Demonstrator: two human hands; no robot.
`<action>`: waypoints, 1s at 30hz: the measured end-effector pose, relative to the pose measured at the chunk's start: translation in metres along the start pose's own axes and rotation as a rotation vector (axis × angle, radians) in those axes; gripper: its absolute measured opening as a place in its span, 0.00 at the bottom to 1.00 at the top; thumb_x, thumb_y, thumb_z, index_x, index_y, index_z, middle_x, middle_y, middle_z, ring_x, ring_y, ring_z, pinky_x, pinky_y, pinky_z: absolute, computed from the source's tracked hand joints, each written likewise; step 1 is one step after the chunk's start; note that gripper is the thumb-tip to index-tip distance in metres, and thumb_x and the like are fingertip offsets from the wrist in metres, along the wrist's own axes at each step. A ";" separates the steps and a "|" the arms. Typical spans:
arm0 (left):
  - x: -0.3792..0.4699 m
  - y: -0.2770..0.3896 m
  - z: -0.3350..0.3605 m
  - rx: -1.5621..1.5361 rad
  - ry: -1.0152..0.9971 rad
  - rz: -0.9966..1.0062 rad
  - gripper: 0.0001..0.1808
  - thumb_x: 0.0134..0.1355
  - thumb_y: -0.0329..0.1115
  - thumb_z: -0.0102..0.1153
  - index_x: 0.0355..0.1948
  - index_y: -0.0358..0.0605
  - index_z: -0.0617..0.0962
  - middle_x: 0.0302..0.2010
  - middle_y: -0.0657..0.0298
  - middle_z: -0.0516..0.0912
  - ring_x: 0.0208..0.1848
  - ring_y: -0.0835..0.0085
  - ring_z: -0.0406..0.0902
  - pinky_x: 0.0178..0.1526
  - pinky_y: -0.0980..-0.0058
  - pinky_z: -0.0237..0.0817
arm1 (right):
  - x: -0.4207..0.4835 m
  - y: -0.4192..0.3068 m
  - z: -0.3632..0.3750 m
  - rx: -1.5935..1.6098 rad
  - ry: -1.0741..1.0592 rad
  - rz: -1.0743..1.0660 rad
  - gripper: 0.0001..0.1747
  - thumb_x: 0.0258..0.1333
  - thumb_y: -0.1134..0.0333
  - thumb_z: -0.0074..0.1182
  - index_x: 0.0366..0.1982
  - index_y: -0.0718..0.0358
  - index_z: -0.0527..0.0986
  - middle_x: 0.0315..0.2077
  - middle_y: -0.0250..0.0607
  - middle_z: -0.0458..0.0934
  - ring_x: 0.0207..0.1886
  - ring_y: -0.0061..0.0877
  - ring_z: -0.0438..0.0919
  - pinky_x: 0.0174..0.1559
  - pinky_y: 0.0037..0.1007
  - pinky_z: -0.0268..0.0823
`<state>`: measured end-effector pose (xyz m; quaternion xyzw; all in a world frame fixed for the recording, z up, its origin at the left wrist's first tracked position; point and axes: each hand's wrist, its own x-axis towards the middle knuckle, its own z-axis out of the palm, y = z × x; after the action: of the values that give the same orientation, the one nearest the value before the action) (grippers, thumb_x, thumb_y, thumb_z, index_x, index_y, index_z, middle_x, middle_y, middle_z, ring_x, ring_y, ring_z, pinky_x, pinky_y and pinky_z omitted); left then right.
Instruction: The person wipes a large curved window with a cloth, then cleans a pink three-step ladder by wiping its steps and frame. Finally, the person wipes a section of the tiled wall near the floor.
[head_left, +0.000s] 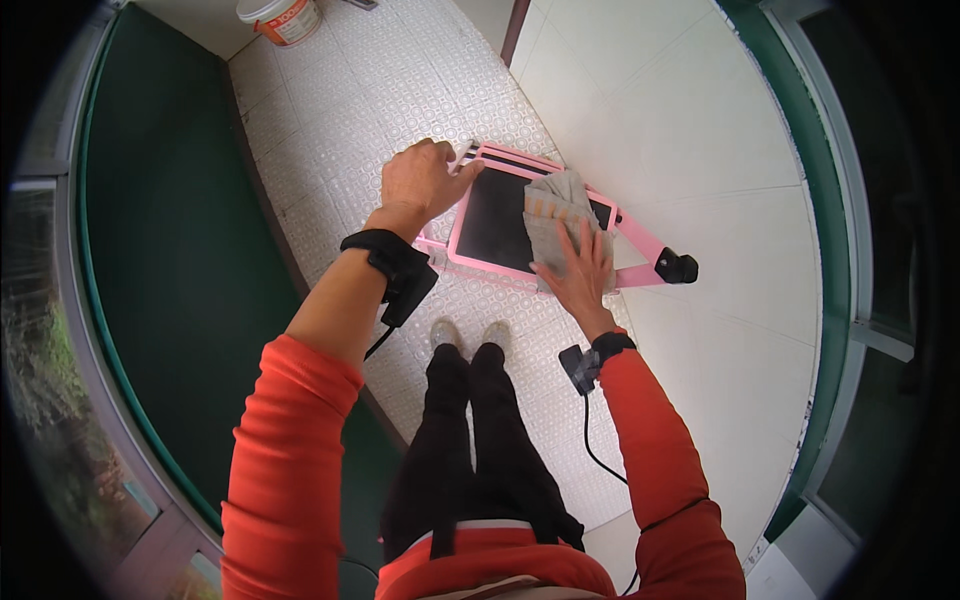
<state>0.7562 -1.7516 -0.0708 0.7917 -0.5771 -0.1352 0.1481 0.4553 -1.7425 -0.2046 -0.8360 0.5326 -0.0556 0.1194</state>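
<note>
A pink folding step stool with black treads stands before me on the patterned floor. At its upper left corner, my left hand is curled over the frame, the thumb on the pink rim. A folded grey cloth with tan stripes lies across the right part of the black tread. My right hand presses flat on this cloth with its fingers spread. The cloth hides part of the tread and the near right rim. A black foot or cap ends the pink legs at the right.
A white bucket with an orange label stands at the far left. A dark green wall panel runs along the left, below a window. Pale smooth panels lie right of the patterned floor. Cables hang from both wrist devices.
</note>
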 end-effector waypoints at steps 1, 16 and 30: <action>0.009 -0.001 0.008 0.020 -0.004 -0.036 0.23 0.65 0.55 0.58 0.37 0.45 0.87 0.37 0.56 0.87 0.37 0.56 0.85 0.44 0.63 0.76 | 0.011 0.001 0.015 -0.030 0.026 -0.005 0.47 0.49 0.43 0.68 0.71 0.36 0.65 0.73 0.45 0.55 0.73 0.56 0.52 0.64 0.69 0.48; 0.057 -0.021 0.062 0.073 0.213 0.084 0.13 0.67 0.43 0.54 0.31 0.49 0.83 0.29 0.60 0.85 0.31 0.56 0.84 0.33 0.59 0.73 | 0.134 -0.085 0.112 0.110 0.337 0.073 0.38 0.41 0.61 0.70 0.59 0.30 0.76 0.68 0.26 0.65 0.63 0.41 0.64 0.59 0.49 0.56; 0.056 -0.010 0.060 0.113 0.145 0.109 0.15 0.69 0.44 0.50 0.36 0.50 0.85 0.31 0.57 0.86 0.33 0.53 0.84 0.34 0.57 0.73 | 0.086 0.048 0.061 0.079 0.271 0.314 0.37 0.49 0.72 0.63 0.63 0.38 0.75 0.70 0.35 0.63 0.66 0.46 0.62 0.63 0.50 0.58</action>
<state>0.7585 -1.8065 -0.1321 0.7738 -0.6140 -0.0366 0.1516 0.4637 -1.8308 -0.2790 -0.7225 0.6649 -0.1690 0.0865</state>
